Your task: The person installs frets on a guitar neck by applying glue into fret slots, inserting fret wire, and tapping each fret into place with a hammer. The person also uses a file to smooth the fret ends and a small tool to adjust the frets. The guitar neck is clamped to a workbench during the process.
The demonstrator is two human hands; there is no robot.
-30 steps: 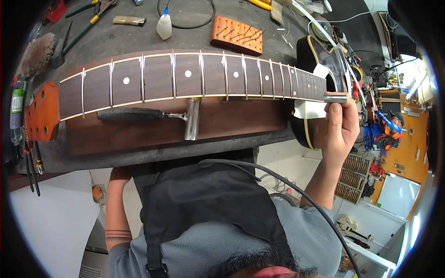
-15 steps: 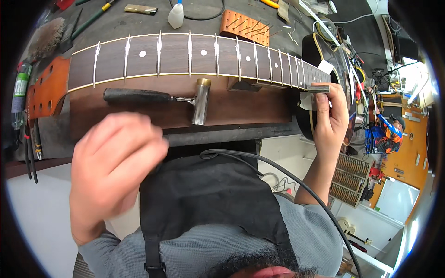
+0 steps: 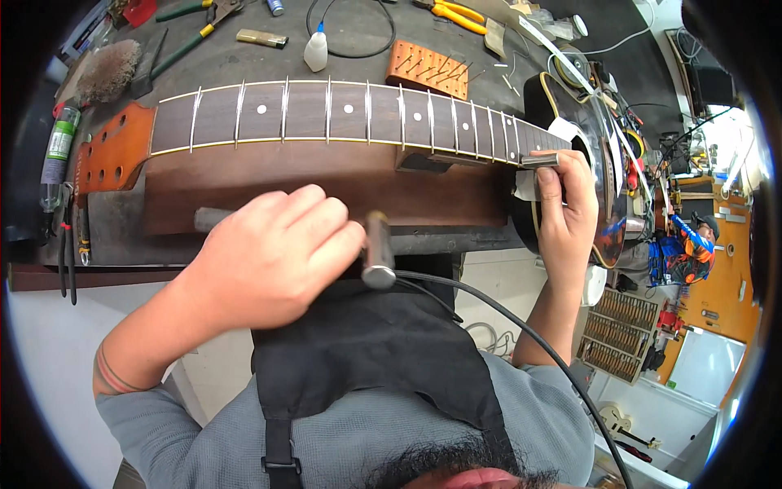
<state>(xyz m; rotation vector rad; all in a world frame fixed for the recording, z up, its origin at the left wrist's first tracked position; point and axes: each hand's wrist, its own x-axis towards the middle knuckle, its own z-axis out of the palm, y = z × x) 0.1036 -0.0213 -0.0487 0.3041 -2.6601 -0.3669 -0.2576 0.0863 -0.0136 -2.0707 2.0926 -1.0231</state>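
My left hand [image 3: 273, 253] is closed around the black handle of a small hammer [image 3: 379, 261]. Its metal head, slightly blurred, juts past my fingers over the bench's front edge. Across the bench lies a guitar, its dark fretboard [image 3: 309, 112] lined with metal frets and white dots. My right hand [image 3: 568, 204] pinches a short grey metal bar [image 3: 541, 160] between thumb and fingers, beside the fretboard's edge near the body. Whether the bar touches a fret I cannot tell. The orange-brown headstock [image 3: 106, 159] points left, and the dark glossy body [image 3: 538, 102] sits at the right.
A brown board [image 3: 326, 191] lies below the neck, with a support block [image 3: 423, 161] under it. Behind stand a wooden block with thin rods [image 3: 428, 72], a small dropper bottle [image 3: 316, 53] and yellow-handled pliers [image 3: 458, 14]. A black cable [image 3: 505, 310] crosses before me; a person [image 3: 692, 248] is far right.
My left hand has taken hold of the hammer that lay on the brown board and lifted it toward me. My right hand keeps the metal bar near the fretboard's body end. The view has shifted slightly.
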